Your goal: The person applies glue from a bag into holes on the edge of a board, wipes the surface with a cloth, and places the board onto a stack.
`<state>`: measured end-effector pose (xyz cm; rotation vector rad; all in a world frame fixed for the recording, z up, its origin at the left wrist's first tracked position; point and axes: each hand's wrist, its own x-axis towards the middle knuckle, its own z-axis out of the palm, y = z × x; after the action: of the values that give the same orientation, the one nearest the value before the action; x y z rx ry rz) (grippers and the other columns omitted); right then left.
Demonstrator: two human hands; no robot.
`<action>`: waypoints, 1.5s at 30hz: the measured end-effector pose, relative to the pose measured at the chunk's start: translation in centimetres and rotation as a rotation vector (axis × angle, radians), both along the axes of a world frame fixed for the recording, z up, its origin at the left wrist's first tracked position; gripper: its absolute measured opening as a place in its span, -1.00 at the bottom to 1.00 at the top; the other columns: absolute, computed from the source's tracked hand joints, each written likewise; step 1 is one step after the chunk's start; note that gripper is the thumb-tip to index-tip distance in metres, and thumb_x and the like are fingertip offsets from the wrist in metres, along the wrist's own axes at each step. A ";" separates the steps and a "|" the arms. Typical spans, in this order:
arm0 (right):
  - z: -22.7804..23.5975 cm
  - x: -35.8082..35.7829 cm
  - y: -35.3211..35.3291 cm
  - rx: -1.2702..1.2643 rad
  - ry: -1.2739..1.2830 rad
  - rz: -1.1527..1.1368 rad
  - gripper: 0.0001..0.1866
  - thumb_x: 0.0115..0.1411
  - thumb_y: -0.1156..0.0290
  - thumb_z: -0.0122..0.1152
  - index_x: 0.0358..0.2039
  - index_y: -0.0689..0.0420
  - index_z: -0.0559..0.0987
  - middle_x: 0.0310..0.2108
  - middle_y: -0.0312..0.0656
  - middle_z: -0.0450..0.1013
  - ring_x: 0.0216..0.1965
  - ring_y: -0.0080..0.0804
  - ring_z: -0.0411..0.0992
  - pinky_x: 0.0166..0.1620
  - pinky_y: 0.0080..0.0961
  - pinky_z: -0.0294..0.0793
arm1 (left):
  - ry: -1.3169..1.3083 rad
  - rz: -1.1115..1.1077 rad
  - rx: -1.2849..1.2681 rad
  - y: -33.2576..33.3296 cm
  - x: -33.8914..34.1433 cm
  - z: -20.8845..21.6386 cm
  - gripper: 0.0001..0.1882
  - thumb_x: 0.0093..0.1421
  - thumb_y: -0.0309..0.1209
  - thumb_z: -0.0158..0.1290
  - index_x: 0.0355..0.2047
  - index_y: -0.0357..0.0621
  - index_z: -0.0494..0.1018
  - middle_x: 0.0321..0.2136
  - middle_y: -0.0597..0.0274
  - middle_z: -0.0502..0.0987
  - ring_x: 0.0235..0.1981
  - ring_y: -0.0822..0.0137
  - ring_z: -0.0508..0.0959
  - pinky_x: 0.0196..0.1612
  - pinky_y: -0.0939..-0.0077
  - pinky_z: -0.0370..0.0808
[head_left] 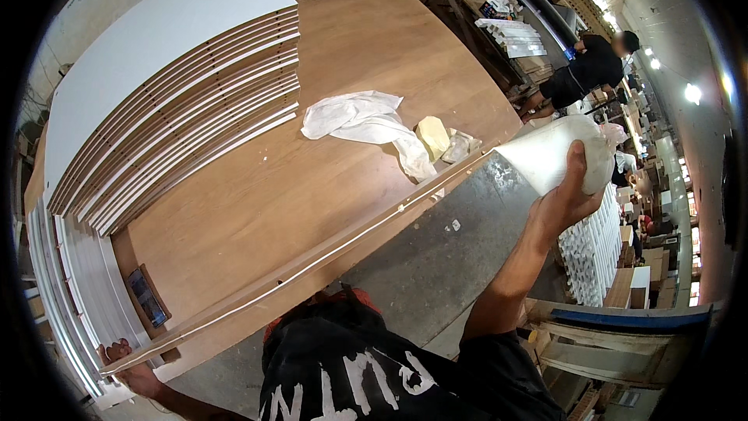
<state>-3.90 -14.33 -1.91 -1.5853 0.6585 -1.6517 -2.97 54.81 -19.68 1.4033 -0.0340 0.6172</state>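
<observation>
My right hand (567,196) is closed round a cone-shaped plastic bag (549,144) full of white paste. The bag's narrow tip points left and meets the right end of a long brown wooden strip (308,267). Along the strip runs a thin white line of paste, with small blobs in places. At the far left end, my left hand (134,370) is closed on the strip, its fingers wrapped over the end. The strip lies along the near edge of a wooden table (343,179).
A stack of white-faced panels (179,54) covers the table's left side, beside long white strips (86,288). On the table lie a white cloth (354,115), a yellowish block (432,137) and a phone (146,296). A person in black (596,66) stands at the back right.
</observation>
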 end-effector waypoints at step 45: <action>-21.8 -2.6 -13.7 1.094 -0.974 1.158 -0.47 0.24 0.01 -0.07 0.11 0.05 0.40 0.04 -0.16 0.42 0.03 -0.05 0.40 -0.16 -0.25 0.59 | 0.225 0.258 0.293 5.3 1.7 -3.0 -0.64 0.20 -0.41 0.11 0.00 -0.24 0.41 -0.13 0.01 0.50 -0.14 0.20 0.51 -0.06 0.33 0.43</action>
<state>-6.45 -28.07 -23.74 -0.1048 -0.0153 -0.6871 -1.27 60.12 -22.67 1.7719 0.2478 0.6818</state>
